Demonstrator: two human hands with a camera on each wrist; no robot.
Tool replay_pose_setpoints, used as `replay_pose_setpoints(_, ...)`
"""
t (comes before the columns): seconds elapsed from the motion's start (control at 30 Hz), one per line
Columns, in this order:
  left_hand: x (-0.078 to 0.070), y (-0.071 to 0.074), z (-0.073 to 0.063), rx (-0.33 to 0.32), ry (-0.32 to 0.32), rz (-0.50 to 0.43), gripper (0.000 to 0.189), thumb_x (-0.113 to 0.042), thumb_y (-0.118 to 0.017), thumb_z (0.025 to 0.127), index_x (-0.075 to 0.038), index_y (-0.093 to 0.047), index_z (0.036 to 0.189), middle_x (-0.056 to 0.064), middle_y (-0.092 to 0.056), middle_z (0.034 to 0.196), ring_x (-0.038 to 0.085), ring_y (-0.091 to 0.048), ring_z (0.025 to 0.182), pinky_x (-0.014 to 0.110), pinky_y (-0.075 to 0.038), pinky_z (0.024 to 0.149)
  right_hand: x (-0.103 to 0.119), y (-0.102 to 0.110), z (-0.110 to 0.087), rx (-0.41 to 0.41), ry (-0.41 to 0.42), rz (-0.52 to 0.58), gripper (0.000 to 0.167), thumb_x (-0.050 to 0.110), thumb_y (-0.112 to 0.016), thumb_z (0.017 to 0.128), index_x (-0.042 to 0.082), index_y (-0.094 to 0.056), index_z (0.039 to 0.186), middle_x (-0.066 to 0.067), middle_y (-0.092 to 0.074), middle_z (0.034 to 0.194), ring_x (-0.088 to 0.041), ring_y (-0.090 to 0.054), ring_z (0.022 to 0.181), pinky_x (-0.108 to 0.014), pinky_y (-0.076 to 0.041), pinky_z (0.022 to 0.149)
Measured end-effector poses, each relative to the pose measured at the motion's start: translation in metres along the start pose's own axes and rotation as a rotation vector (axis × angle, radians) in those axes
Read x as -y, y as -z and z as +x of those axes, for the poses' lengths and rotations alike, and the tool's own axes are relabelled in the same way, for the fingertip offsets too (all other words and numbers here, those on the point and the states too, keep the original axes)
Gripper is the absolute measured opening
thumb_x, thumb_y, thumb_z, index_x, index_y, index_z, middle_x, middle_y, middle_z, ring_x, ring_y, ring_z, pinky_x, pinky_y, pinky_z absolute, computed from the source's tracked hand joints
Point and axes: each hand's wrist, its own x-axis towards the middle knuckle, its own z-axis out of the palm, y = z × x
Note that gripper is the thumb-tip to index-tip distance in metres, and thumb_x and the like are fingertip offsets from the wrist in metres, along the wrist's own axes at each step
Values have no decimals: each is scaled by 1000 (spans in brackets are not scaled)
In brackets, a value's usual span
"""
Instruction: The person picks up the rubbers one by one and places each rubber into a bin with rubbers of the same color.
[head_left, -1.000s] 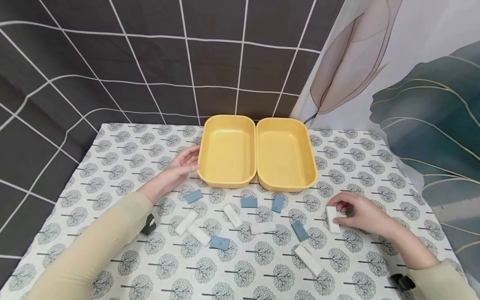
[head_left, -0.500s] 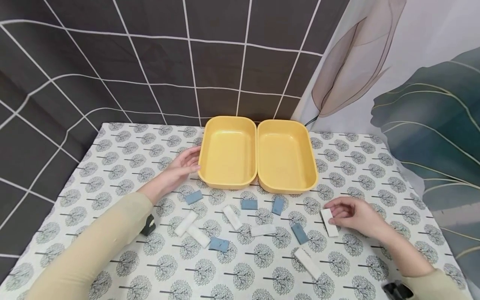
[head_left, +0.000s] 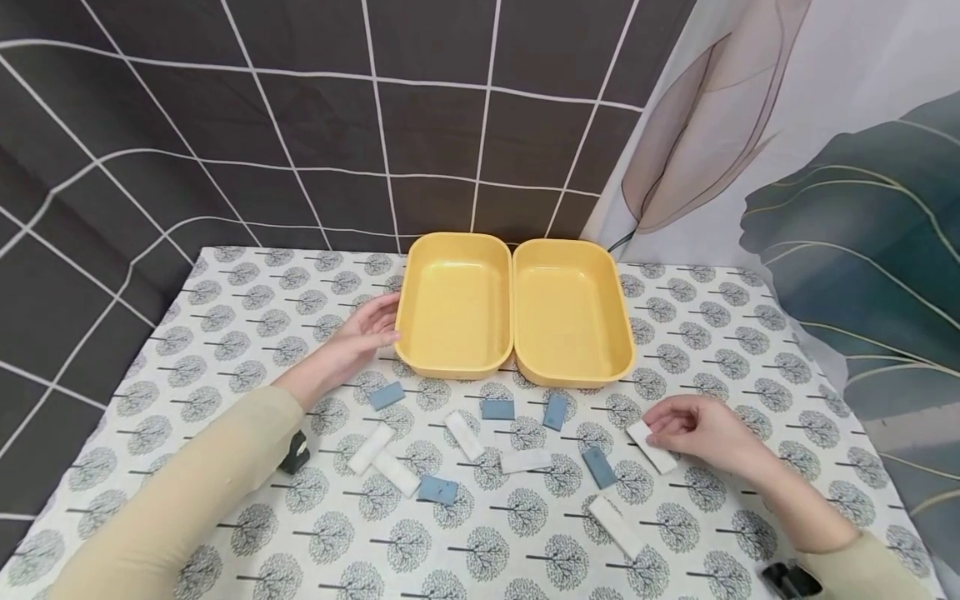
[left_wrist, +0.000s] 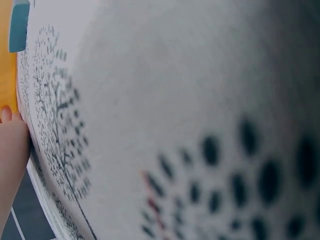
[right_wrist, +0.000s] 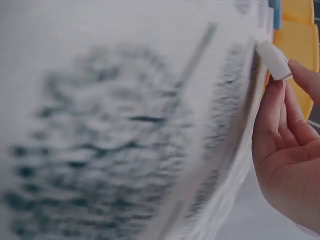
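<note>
My left hand touches the left side of the left yellow bin, fingers and thumb extended along its wall. In the left wrist view, only part of that hand shows at the edge, against the orange-yellow wall. At the right of the table, my right hand pinches a flat white rectangular block by its upper end. The right wrist view has the white block between thumb and fingertips.
A second yellow bin stands against the first. Several small blue blocks and white blocks lie scattered in front, two white ones meeting at their ends. A dark gridded curtain hangs behind the table.
The right hand has shifted slightly left and turned the white block from nearly upright in the view to a slant, top end leftward. The left hand stays at the bin.
</note>
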Motion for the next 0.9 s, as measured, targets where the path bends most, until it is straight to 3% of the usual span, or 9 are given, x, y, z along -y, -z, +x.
replay_pose_setpoints(0.33, -3, -5, 1, 1, 12, 17, 82, 3, -60, 96, 3, -17, 165, 25, -23, 171, 29, -34, 152, 55, -11, 138, 42, 11, 14, 41, 125, -27, 27, 4, -84, 83, -1, -77, 109, -5, -77, 90, -2, -66, 76, -19, -62, 69)
replay_pose_setpoints(0.47, -4, -6, 1, -28, 24, 46, 78, 3, -58, 98, 0, -20, 166, 24, -26, 171, 25, -39, 148, 55, -18, 137, 63, 13, 28, 59, 189, -16, 25, 1, -84, 83, -3, -77, 107, -11, -78, 90, -2, -67, 76, -19, -63, 70)
replay_pose_setpoints(0.67, -8, -8, -1, -74, 25, 155, 73, -1, -59, 101, -2, -25, 166, 22, -32, 170, 33, -39, 153, 45, -34, 133, 94, 15, 53, 74, 275, 7, 23, -3, -84, 83, -5, -78, 104, -19, -79, 92, -1, -69, 77, -19, -64, 71)
replay_pose_setpoints(0.9, -8, -10, -2, -99, 7, 158, 72, 1, -60, 100, -1, -28, 164, 21, -34, 170, 37, -35, 156, 40, -32, 134, 124, 18, 84, 60, 282, -17, 21, -2, -85, 84, -4, -79, 104, -18, -80, 99, -1, -70, 81, -16, -63, 76)
